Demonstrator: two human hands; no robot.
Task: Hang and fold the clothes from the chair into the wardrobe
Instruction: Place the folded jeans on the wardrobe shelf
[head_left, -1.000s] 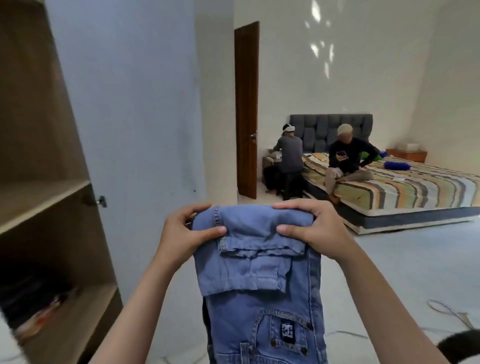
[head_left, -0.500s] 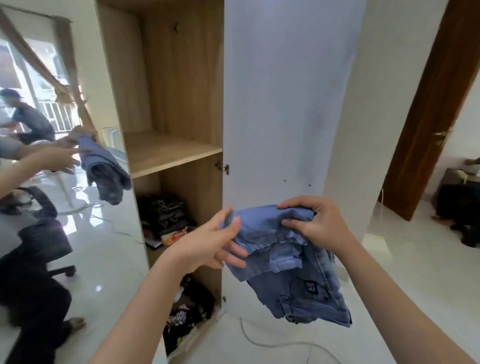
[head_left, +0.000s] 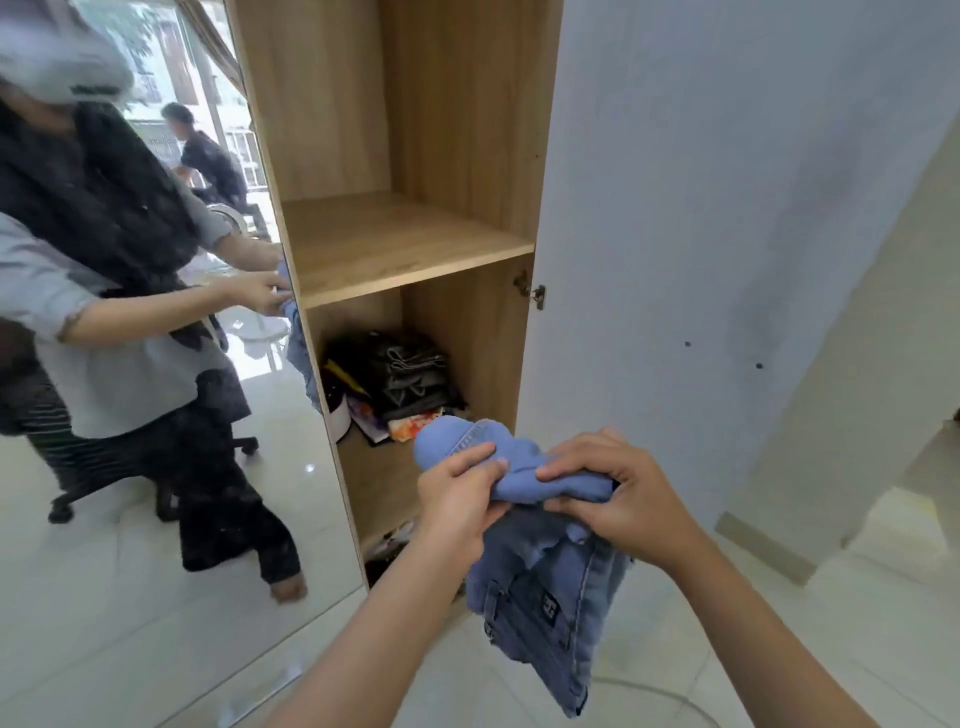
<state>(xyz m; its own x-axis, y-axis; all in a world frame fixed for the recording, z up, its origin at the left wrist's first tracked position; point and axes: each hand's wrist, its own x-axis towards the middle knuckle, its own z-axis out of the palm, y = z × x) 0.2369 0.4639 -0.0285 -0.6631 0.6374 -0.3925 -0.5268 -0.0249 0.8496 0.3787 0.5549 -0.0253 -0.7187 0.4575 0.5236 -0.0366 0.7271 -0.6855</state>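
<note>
The person is standing right in front of the open wardrobe (head_left: 395, 156), holding a folded pair of blue jeans (head_left: 545, 571) w/ both hands. Left hand (head_left: 457, 499) is pinching the folded top edge from the 9 o'clock side, thumb on top of the denim. Right hand (head_left: 618, 493) is clamping the same bundled edge from the 3 o'clock side, fingers curling over it. Both are closed on the fabric, neither is open.

The jeans are hanging in the air, not resting on anything. Their long axis is running from the grip down toward 5 o'clock, w/ the waistband and patch end dangling lowest, over the floor tiles (head_left: 779, 649).

The relation that matters: the lower compartment (head_left: 384, 483) is lying at approx 11 o'clock from the grip, just beyond the left hand, w/ a stack of dark folded clothes (head_left: 410, 379) at its back. The bare upper shelf (head_left: 395, 249) is sitting higher, at approx 12 o'clock. The left hand is the nearer one to the opening; the open door (head_left: 727, 208) is flanking the right hand.

Judging by this, the hanging tail probably needs tucking up or lifting first, else it'd drag on the shelf lip going in.
</note>
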